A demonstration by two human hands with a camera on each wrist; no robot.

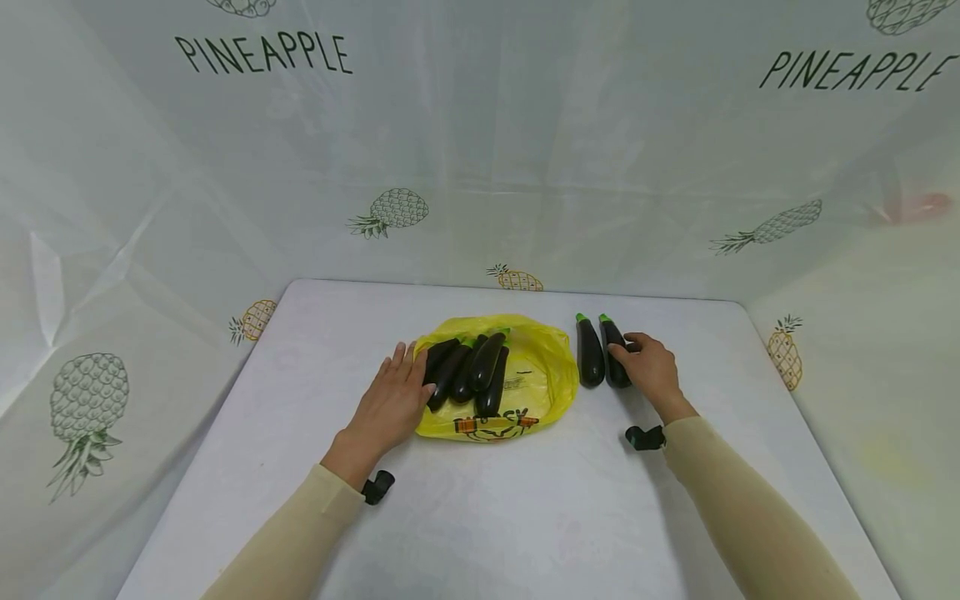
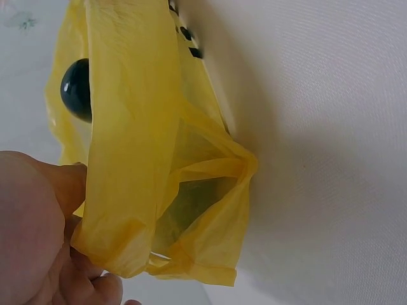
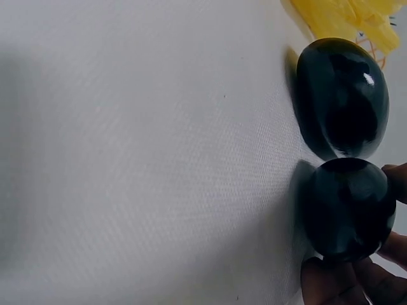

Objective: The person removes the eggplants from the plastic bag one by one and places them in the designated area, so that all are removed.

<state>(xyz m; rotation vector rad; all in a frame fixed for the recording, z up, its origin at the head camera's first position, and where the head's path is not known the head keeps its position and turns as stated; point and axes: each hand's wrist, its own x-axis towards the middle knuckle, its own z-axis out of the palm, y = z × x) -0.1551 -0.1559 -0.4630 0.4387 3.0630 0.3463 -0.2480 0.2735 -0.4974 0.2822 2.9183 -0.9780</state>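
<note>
A yellow plastic bag (image 1: 558, 379) lies with its mouth spread wide, and several dark eggplants (image 1: 487, 363) are piled in its left part. At the bag's left rim is my left hand (image 1: 392, 398); its thumb reaches inside the rim and the fingers lie outside, with the rim between them. Two more eggplants lie side by side to the right of the bag. My right hand (image 1: 651, 371) grips the right one, the eggplant (image 3: 348, 210), round its lower end, thumb on one side and fingers on the other. The neighbouring eggplant (image 3: 343, 95) lies untouched beside it.
A white table (image 1: 510, 517) carries everything. Behind it and at its sides hangs pale sheeting (image 1: 480, 133) printed with pineapples. Small black wrist cameras are worn under both wrists.
</note>
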